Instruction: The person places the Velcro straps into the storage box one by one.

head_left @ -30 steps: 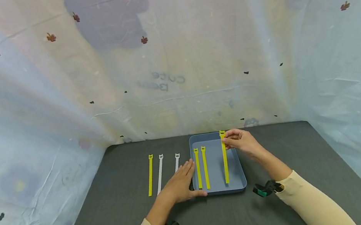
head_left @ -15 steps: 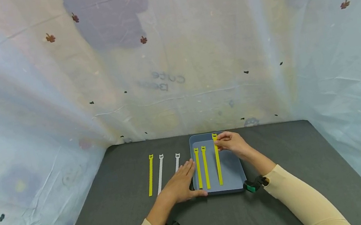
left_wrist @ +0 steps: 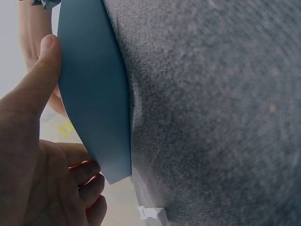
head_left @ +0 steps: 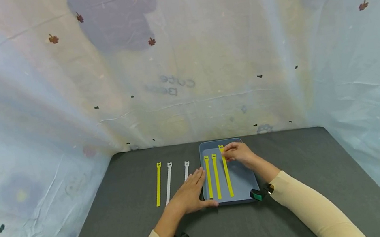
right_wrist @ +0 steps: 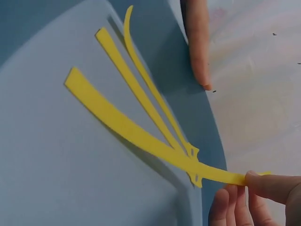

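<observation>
My right hand (head_left: 239,154) pinches a yellow cable tie (head_left: 227,178) near its slotted head, over a blue-grey tray (head_left: 246,186). The right wrist view shows the strap (right_wrist: 117,125) slanting down from thumb and fingers; whether its tail touches the tray floor I cannot tell. Two other yellow cable ties, one at the left wall (head_left: 209,179) and one beside it (head_left: 217,178), lie side by side in the tray. My left hand (head_left: 188,197) rests against the tray's left front corner, fingers along the left side and thumb on the near wall.
Left of the tray, a yellow cable tie (head_left: 158,185) and a white cable tie (head_left: 168,182) lie on the dark grey cloth (head_left: 130,234). A second white cable tie (head_left: 187,169) is partly hidden by my left hand. A patterned sheet (head_left: 205,71) hangs behind the table.
My right hand has moved left and slightly lower with the yellow cable tie, bringing it close beside the two in the tray. My left hand has stayed put.
</observation>
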The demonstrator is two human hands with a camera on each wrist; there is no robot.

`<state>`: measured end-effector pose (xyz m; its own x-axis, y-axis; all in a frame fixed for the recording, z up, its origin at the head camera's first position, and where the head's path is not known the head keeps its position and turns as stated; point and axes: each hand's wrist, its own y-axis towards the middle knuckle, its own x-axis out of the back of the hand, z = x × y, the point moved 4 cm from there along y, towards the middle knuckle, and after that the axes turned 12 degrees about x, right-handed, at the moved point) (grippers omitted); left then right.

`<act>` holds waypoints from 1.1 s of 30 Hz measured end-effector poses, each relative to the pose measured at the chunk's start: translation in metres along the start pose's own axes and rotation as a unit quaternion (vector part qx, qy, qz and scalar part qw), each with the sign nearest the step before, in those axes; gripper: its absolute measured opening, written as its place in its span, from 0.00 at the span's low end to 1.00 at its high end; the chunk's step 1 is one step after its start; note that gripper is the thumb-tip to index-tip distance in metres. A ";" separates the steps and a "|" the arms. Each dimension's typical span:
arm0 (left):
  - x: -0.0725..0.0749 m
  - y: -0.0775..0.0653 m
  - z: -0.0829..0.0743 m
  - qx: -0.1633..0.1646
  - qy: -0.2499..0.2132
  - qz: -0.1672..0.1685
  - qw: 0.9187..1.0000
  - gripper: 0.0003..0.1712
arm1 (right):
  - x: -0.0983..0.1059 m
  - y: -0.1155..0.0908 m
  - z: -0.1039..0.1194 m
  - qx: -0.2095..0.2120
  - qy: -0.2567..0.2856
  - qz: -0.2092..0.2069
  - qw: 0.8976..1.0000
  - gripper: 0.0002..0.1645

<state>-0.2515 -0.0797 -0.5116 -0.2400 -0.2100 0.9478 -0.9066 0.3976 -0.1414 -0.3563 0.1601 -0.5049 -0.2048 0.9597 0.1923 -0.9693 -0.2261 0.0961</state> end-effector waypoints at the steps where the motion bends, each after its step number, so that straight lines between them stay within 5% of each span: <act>1: 0.000 0.000 0.000 0.000 0.000 0.001 1.000 0.72 | -0.001 0.001 -0.001 -0.006 -0.003 0.000 1.000 0.12; 17: 0.000 -0.001 0.001 0.000 -0.001 0.002 1.000 0.71 | -0.011 0.011 -0.016 -0.064 -0.018 -0.006 0.998 0.09; 33: -0.001 0.000 0.001 0.002 0.004 -0.002 1.000 0.72 | -0.014 0.011 -0.020 -0.055 -0.076 -0.016 0.995 0.10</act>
<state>-0.2517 -0.0801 -0.5131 -0.2333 -0.2056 0.9504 -0.9090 0.3933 -0.1381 -0.3664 0.1473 -0.5262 -0.1582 0.9279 0.3375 -0.9859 -0.1676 -0.0014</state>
